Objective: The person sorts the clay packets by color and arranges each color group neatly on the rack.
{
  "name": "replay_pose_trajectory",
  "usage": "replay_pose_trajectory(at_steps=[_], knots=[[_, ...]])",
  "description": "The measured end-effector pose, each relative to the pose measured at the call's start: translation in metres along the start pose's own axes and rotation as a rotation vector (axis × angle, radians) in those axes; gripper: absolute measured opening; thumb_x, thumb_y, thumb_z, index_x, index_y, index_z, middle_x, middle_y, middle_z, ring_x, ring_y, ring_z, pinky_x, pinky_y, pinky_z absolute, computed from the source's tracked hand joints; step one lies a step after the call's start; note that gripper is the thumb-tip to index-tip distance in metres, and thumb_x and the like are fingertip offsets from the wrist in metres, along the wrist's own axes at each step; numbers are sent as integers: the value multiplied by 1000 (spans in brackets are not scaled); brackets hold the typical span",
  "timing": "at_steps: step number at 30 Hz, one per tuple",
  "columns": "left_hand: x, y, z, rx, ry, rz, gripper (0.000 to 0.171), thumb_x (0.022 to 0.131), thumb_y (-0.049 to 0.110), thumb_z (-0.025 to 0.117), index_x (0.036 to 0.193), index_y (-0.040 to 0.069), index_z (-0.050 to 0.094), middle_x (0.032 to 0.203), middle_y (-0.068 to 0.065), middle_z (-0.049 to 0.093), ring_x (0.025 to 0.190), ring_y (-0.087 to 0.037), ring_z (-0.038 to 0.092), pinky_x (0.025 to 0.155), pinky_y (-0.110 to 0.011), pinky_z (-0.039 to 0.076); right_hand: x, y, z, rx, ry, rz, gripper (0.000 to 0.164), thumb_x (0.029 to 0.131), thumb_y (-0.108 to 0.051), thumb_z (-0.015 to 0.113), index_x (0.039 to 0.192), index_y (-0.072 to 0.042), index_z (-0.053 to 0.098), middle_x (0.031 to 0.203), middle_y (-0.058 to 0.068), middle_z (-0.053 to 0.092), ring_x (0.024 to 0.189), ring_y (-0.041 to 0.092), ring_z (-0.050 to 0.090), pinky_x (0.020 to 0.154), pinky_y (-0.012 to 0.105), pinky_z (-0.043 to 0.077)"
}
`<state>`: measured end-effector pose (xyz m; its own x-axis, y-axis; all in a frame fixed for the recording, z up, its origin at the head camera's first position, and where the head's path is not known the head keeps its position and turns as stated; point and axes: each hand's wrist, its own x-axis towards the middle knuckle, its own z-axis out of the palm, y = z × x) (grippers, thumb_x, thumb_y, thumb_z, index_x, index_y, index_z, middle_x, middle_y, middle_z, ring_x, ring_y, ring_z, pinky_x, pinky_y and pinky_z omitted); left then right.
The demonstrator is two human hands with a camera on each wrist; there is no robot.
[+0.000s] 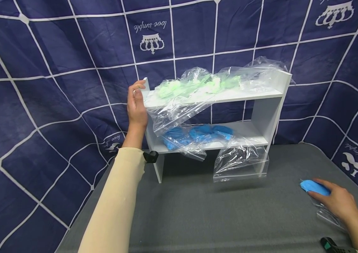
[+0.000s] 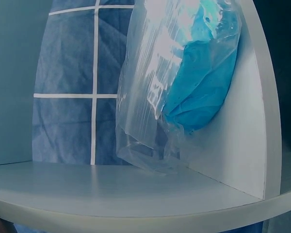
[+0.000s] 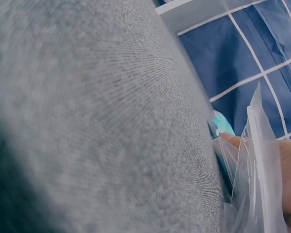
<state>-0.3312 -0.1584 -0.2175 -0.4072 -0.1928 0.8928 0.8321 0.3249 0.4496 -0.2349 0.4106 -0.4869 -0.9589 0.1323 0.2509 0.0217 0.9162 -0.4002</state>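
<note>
My left hand (image 1: 137, 105) grips the left side panel of a small white shelf (image 1: 255, 96) near its top, fingers over the edge and thumb at the front. At the far right, my right hand (image 1: 340, 200) holds a blue bundle (image 1: 314, 187) between thumb and fingers, low over the table. A clear zip bag (image 3: 257, 170) hangs about that hand in the right wrist view. Light green bundles (image 1: 198, 85) in clear bags lie on the upper board. Below them, blue bundles (image 1: 202, 133) in clear bags rest on the lower board; one bagged blue bundle (image 2: 203, 82) fills the left wrist view.
Several clear bags overhang the boards; one bag (image 1: 240, 163) droops below the lower board at the right. A dark grey cloth (image 1: 198, 214) covers the table. Behind stands a navy curtain (image 1: 71, 91) with white lines. A dark device (image 1: 327, 243) sits by the right wrist.
</note>
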Motion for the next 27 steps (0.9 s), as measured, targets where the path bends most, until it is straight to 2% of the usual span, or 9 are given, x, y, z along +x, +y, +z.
replay_pose_trajectory(at_steps=[14, 18, 27], knots=[[2, -1, 1, -11, 10, -3, 26, 100, -1, 28, 105, -19, 45, 130, -32, 55, 135, -39, 47, 115, -25, 32, -1, -10, -5, 47, 59, -24, 60, 93, -40, 69, 136, -1, 56, 129, 44, 49, 109, 64, 48, 82, 68, 37], [1, -1, 1, 1, 8, -11, 25, 101, 0, 28, 105, -17, 46, 131, -31, 56, 135, -38, 47, 115, -24, 32, -4, -21, -10, 85, 93, -28, 60, 93, -41, 69, 139, -5, 55, 131, 41, 50, 111, 62, 48, 82, 66, 37], [1, -1, 1, 3, 0, -8, 26, 100, 0, 28, 105, -19, 46, 131, -32, 55, 135, -40, 47, 115, -24, 31, -4, -58, -29, 145, 198, -134, 53, 89, -33, 75, 136, -12, 60, 130, 32, 57, 110, 53, 51, 75, 60, 35]])
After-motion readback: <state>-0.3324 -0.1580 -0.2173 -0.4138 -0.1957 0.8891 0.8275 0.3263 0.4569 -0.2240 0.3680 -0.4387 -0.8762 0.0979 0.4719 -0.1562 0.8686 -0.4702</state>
